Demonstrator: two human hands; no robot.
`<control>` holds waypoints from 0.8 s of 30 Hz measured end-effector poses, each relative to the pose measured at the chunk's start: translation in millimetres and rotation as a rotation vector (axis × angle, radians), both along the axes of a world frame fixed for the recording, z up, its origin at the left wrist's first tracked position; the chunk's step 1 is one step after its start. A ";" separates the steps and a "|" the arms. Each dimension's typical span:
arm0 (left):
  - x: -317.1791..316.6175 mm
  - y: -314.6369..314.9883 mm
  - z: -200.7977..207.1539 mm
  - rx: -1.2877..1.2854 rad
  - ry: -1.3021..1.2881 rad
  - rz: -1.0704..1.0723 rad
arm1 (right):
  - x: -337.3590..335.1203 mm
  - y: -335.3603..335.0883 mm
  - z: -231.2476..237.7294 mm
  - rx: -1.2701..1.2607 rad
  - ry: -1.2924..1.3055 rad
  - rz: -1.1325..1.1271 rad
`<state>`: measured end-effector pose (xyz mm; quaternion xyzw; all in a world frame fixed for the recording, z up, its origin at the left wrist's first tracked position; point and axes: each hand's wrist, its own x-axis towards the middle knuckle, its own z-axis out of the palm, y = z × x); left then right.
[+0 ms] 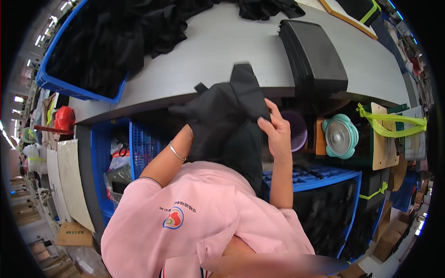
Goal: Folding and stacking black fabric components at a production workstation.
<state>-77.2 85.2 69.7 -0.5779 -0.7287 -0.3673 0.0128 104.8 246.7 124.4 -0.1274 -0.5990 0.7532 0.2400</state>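
Note:
A piece of black cloth [215,104] hangs in front of me at the table's near edge, with a flat strip-like flap [249,85] standing up at its upper right. My right hand [279,132] grips the right side of this flap between thumb and fingers. My left forearm [178,146], with a silver bracelet at the wrist, reaches under the cloth. The cloth covers my left hand, so its fingers do not show. Part of the cloth is blurred by motion.
On the grey table [213,41] stand a blue crate [79,92] heaped with black cloth and a stack of black flat pieces [313,55]. To the right are a purple basket [298,132], a teal fan [340,135] and a blue crate [320,180]. Blue crates [111,157] sit below left.

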 end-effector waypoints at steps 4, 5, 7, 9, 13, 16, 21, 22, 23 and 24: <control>-58.3 -9.1 -40.1 0.095 -0.471 -0.004 | -29.6 37.9 2.5 0.528 0.062 0.035; -67.8 -12.9 -48.3 0.109 -0.786 0.029 | -42.7 43.4 12.3 0.434 -0.004 0.006; -82.7 -16.7 -59.3 0.144 -1.423 0.087 | -69.6 61.3 26.2 0.395 -0.094 -0.052; -92.8 -21.1 -58.4 -0.019 -1.298 0.159 | -108.5 81.8 19.1 0.314 -0.064 -0.071; -58.6 9.6 20.2 0.013 -0.641 0.129 | -176.9 114.9 -15.9 0.305 0.026 -0.280; -60.5 -13.7 35.9 -0.022 -0.801 0.126 | -172.9 98.9 -26.8 0.541 -0.046 -0.582; -106.3 -17.7 30.6 0.346 -0.815 0.470 | -136.9 37.4 -38.9 0.059 -0.108 -0.371; -119.3 -3.3 28.4 0.416 -0.692 0.465 | -142.3 23.9 -36.4 -0.017 -0.070 -0.358; -132.5 6.4 22.7 0.412 -0.697 0.459 | -150.8 15.7 -36.6 -0.011 -0.064 -0.347; -144.6 14.3 15.6 0.368 -0.976 0.328 | -161.9 10.5 -38.8 0.108 -0.088 -0.345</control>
